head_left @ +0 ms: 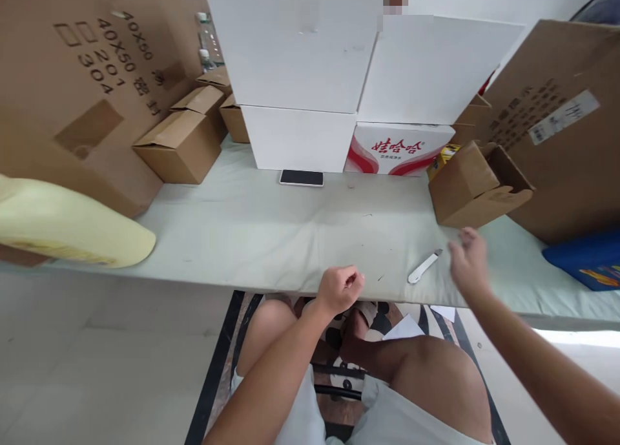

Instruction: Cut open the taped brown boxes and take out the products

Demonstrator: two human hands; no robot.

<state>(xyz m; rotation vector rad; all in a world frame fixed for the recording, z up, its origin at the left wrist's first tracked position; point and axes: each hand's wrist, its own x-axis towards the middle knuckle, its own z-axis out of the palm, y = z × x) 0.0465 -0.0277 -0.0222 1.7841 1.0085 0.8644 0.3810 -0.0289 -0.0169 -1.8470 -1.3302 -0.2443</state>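
Note:
My left hand [340, 289] is curled into a loose fist at the table's front edge, and I see nothing in it. Farther right, my right hand [469, 262] hovers over the cloth, a little blurred, with thumb and bent fingers apart and nothing visible between them. Just left of it lies a white utility knife [424, 268], its tip toward the back right. Beyond the right hand stands a small brown cardboard box [460, 183] with raised flaps; the hand looks apart from it. A phone [301, 177] lies screen up at the foot of the white boxes.
White boxes [300, 138] and a red-and-white printed carton [402, 149] line the back. Large cardboard boxes [43, 109] flank the table, with smaller ones [179, 148] at left. A yellow rounded object [72, 222] lies front left, a blue package [588, 261] at right.

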